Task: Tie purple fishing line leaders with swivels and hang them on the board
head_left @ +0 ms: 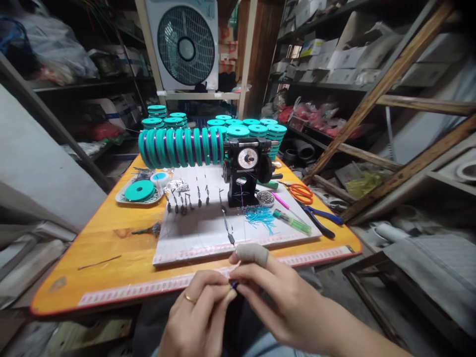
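Note:
My left hand (199, 312) and my right hand (267, 292) meet at the near edge of the orange table (111, 248). Both pinch a tiny dark blue piece (234, 284) between the fingertips. A grey cover wraps my right index fingertip, and a ring sits on a left finger. A thin wire runs from my fingers up across the white board (208, 228) to the black winding machine (245, 171). A row of teal spools (178, 147) is mounted on the machine's shaft.
Stacks of teal spools (253, 130) stand behind the machine. A tray with a teal spool (139, 191) lies at the left. Orange scissors (300, 192), blue pliers (322, 218), a green tool (292, 221) and teal wire bits lie at the right. Shelves and a fan (186, 45) surround the table.

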`<control>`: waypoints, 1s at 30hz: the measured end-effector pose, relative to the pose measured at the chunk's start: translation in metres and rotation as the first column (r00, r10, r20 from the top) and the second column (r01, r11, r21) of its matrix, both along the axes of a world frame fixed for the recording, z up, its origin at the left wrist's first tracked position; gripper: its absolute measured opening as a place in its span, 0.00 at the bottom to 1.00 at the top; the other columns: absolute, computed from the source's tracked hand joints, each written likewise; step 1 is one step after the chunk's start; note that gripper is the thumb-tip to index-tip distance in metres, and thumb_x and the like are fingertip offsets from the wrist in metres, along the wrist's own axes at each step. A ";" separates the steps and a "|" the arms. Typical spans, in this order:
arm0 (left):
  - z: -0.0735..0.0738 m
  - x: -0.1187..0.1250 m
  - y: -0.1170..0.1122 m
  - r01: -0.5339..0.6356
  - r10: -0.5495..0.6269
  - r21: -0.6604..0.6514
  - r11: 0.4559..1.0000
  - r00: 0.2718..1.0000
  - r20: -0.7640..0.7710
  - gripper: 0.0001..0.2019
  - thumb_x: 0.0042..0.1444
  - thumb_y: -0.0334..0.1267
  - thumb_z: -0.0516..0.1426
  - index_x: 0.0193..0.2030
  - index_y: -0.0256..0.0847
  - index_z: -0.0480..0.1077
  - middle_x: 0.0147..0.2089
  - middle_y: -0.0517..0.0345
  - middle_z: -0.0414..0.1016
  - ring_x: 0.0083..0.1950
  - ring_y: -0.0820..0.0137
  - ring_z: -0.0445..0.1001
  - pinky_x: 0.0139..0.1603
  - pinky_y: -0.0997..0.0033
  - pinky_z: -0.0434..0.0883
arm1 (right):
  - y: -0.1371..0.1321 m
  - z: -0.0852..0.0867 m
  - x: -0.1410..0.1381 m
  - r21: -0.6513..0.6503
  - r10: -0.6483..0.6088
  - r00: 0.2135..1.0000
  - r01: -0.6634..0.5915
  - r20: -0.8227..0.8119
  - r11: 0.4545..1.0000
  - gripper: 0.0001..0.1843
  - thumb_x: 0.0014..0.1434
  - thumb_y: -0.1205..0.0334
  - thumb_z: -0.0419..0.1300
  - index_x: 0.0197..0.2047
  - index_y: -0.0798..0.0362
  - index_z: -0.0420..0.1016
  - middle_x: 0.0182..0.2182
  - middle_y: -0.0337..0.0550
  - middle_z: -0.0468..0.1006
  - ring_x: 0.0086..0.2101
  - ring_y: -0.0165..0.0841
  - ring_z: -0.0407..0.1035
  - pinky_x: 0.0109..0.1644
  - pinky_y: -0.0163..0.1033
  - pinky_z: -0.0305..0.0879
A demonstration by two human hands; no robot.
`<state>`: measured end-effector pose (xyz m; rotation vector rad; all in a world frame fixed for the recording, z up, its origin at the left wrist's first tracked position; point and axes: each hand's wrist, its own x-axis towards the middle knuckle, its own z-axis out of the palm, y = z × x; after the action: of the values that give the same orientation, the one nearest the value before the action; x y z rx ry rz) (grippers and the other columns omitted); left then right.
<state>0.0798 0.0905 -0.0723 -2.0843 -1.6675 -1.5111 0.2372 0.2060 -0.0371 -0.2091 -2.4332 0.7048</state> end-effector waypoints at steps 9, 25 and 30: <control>0.003 -0.005 0.010 0.486 0.025 -0.366 0.793 0.575 0.818 0.14 0.60 0.42 0.61 0.26 0.38 0.67 0.28 0.60 0.67 0.28 0.76 0.67 0.28 0.79 0.64 | 0.014 -0.005 0.000 0.077 0.141 0.990 -0.143 0.029 0.987 0.07 0.68 0.69 0.54 0.42 0.54 0.74 0.29 0.36 0.76 0.28 0.26 0.71 0.33 0.28 0.70; -0.001 0.033 0.020 0.431 0.297 -0.219 0.875 -0.121 0.947 0.22 0.40 0.51 0.72 0.32 0.33 0.78 0.20 0.62 0.69 0.16 0.85 0.58 0.15 0.85 0.55 | -0.002 -0.024 -0.003 0.231 -0.221 0.879 0.340 -0.423 0.912 0.09 0.65 0.67 0.59 0.35 0.56 0.80 0.31 0.43 0.83 0.32 0.27 0.79 0.48 0.23 0.74; 0.013 0.028 0.035 0.337 0.250 -0.205 0.919 -0.093 0.964 0.20 0.40 0.48 0.73 0.33 0.35 0.79 0.23 0.61 0.70 0.19 0.84 0.61 0.16 0.87 0.58 | 0.000 -0.021 -0.004 0.181 -0.189 0.889 0.285 -0.417 0.941 0.06 0.61 0.72 0.60 0.36 0.57 0.79 0.32 0.44 0.82 0.34 0.27 0.78 0.48 0.24 0.74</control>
<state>0.1078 0.1259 -0.0590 -0.4973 -2.2652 -3.5685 0.2328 0.2062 -0.0579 -0.2405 -2.0331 0.3028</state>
